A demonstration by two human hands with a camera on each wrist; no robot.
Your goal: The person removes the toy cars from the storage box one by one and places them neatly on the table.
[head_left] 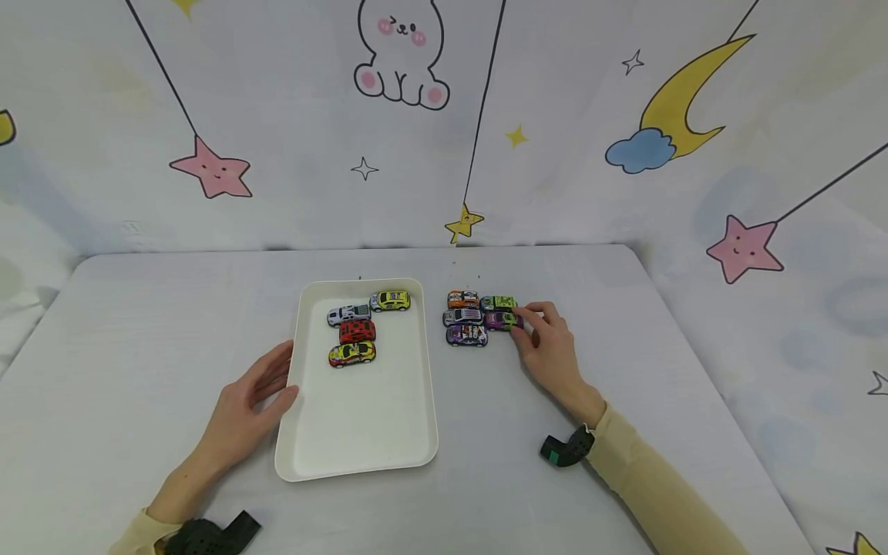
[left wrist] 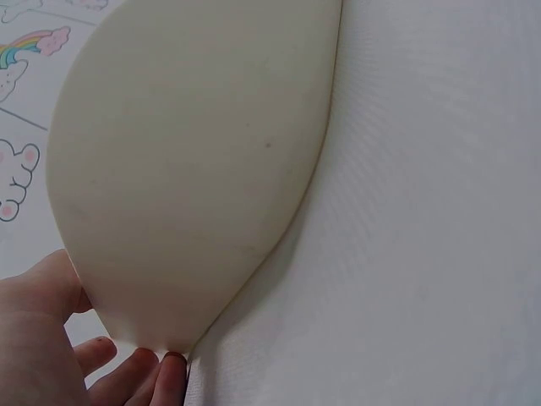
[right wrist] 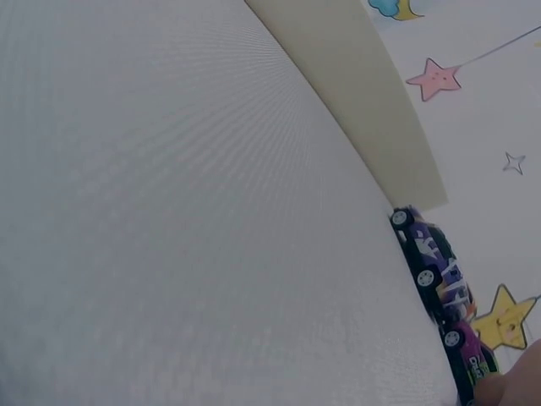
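I see a grey table (head_left: 139, 324) against a backdrop printed with stars, a moon and a rabbit. A white tray (head_left: 409, 401) lies at centre and holds four toy cars. Five more cars form a cluster on the table just to the right of the tray.

My right hand (head_left: 548, 351) reaches the right edge of that cluster. Its fingertips pinch the purple-and-green car (head_left: 501, 321), which sits in the middle row, touching its neighbours. I judge this car to be light, rigid and free-rolling, so it may slip sideways; the best hold is across the body sides, above the wheels.

My left hand (head_left: 253, 405) rests relaxed against the tray's left rim, fingers loosely extended, thumb touching the edge.
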